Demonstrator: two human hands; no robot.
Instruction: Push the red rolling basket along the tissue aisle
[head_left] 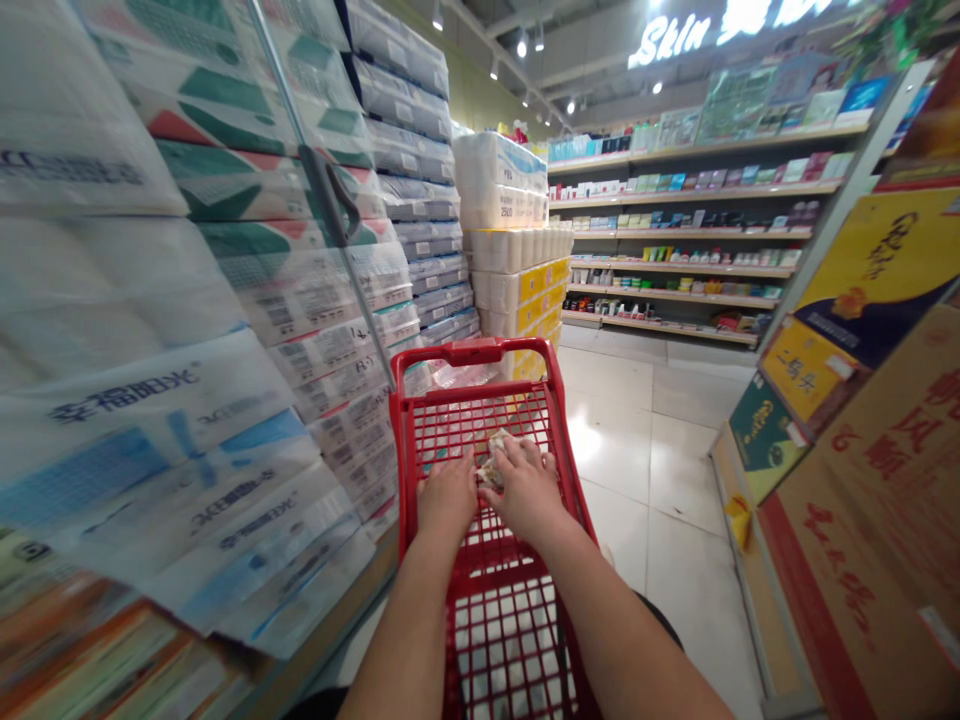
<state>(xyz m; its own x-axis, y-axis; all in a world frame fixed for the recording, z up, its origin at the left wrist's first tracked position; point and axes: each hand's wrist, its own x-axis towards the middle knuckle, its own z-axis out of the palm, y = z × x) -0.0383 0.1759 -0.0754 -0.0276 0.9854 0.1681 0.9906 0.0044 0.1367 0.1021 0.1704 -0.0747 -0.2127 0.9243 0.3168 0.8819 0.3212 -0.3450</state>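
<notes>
A red plastic shopping cart (564, 430) with grid panels stands directly in front of me. My left hand (448, 497) rests on its upper grid, fingers stretched forward and apparently holding nothing. Beside it, my right hand (527, 488) presses a crumpled, whitish-brown rag (493, 462) against the same grid, fingers bent over it. Part of the rag is hidden under those fingers. Pale things show through the lower grid, too obscured to name.
Stacked tissue packs (247, 430) rise close on the left, with a metal pole bearing a grey handle (330, 195) before them. Cardboard boxes (877, 500) line the right side. Tiled floor (622, 440) runs between, toward shelves of small products (690, 235).
</notes>
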